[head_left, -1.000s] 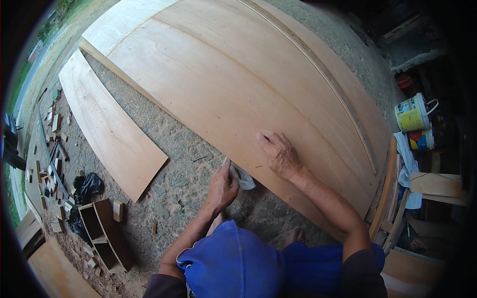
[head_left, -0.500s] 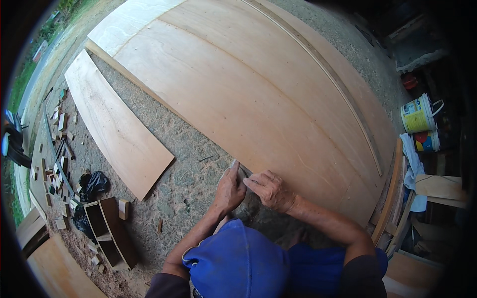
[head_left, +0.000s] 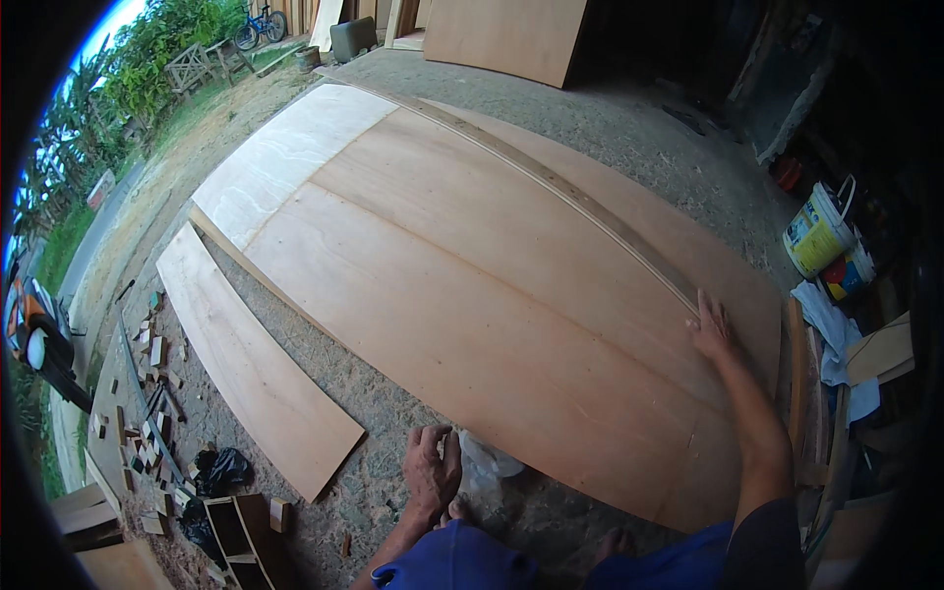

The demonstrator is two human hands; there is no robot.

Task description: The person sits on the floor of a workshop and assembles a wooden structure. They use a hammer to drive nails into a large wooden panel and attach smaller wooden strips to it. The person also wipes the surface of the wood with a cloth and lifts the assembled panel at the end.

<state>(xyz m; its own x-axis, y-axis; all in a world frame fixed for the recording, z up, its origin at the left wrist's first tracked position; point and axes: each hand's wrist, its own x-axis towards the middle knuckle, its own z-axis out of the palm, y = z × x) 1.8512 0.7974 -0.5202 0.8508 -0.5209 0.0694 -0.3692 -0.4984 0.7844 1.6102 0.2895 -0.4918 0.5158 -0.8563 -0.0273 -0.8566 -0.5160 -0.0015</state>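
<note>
My right hand (head_left: 710, 324) reaches out over the large plywood panel (head_left: 472, 324). Its fingers are around the near end of a long, thin wooden strip (head_left: 590, 208), which runs lengthwise along the panel. My left hand (head_left: 433, 467) is low, just off the panel's left long edge, with its fingers curled in. Whatever those fingers hold, if anything, is hidden. Right beside it is a crumpled clear plastic bag (head_left: 489, 462), partly behind the panel edge; I cannot tell whether the hand touches it.
A narrow plywood piece (head_left: 261, 364) lies to the left. Beyond it are scattered wood offcuts (head_left: 147, 442), a black plastic bag (head_left: 224, 472) and a wooden box with compartments (head_left: 241, 539). Paint buckets (head_left: 819, 231) and a pale cloth (head_left: 831, 329) sit at the right. A motorbike (head_left: 41, 334) stands far left.
My hands were together at the panel's left edge. The right has moved away to the strip's end; the left stays near the edge. The view has tilted up, showing more background.
</note>
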